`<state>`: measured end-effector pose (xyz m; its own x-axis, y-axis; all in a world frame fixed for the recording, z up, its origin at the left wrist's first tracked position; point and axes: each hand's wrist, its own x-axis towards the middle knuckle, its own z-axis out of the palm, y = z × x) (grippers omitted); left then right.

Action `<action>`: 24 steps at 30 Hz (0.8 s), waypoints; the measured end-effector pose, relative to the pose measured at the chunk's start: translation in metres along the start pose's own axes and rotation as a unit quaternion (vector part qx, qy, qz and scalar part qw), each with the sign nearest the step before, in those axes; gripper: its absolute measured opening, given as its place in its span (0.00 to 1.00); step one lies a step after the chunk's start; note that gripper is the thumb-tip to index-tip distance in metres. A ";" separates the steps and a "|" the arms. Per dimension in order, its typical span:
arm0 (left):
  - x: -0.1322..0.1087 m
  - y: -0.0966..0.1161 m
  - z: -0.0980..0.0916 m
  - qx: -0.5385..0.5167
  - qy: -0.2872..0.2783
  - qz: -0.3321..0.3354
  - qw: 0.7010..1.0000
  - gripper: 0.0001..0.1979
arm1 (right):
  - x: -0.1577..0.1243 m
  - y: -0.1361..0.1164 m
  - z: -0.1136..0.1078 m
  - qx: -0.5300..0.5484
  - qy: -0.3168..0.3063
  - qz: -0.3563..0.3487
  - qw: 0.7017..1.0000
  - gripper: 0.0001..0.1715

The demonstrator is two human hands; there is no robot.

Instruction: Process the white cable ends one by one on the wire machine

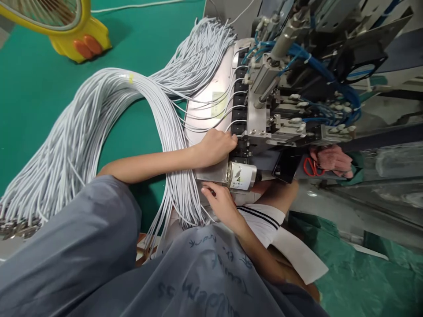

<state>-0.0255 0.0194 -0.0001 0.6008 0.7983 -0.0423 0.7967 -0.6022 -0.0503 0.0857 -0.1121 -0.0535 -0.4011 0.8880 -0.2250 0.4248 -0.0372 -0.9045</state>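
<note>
My left hand (pixel 216 147) reaches across a thick bundle of white cables (pixel 161 119) to the row of black slots (pixel 239 105) on the machine. Its fingers are closed on a white cable at one of the lower slots; a short bit of it shows past the fingertips. Above it, several single white cables (pixel 211 105) run from a second bundle (pixel 194 57) into the slots. My right hand (pixel 223 202) is lower, beside the metal plate's front edge and the cable ends. Its thumb and forefinger are slightly apart, with nothing visible between them; the other fingers are partly hidden.
The machine (pixel 280 88) with cylinders and blue air hoses fills the right. A labelled metal cover (pixel 243 176) stands near my hands. Further right are a dark phone-like slab (pixel 287 165), red-handled scissors (pixel 312 167) and a pink cloth (pixel 332 159). A yellow fan (pixel 79 39) stands on the green table (pixel 39 88).
</note>
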 end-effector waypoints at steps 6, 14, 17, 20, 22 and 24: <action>-0.003 0.005 -0.012 -0.068 0.025 0.035 0.997 0.14 | 0.009 0.005 0.027 0.036 -0.009 -0.011 0.999 0.13; -0.029 0.042 -0.013 -0.479 -0.066 0.274 0.831 0.13 | -0.020 -0.009 -0.001 -0.089 0.094 -0.004 0.992 0.12; -0.028 0.046 -0.006 -0.543 -0.108 0.273 0.787 0.14 | -0.034 -0.013 -0.022 -0.096 0.070 0.010 0.993 0.11; -0.024 0.045 0.000 -0.573 -0.088 0.241 0.778 0.15 | -0.037 -0.015 -0.023 -0.071 0.032 0.036 0.996 0.10; -0.022 0.045 0.002 -0.578 -0.055 0.220 0.784 0.15 | -0.031 -0.012 -0.011 -0.062 0.014 0.036 0.997 0.09; -0.022 0.044 0.003 -0.581 -0.033 0.210 0.785 0.16 | -0.025 -0.008 0.005 -0.066 0.014 0.016 0.998 0.08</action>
<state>-0.0033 -0.0246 -0.0047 0.8525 0.5048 0.1361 0.0729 -0.3724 0.9252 0.0888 -0.1363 -0.0424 -0.3640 0.8999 -0.2404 0.5399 -0.0065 -0.8417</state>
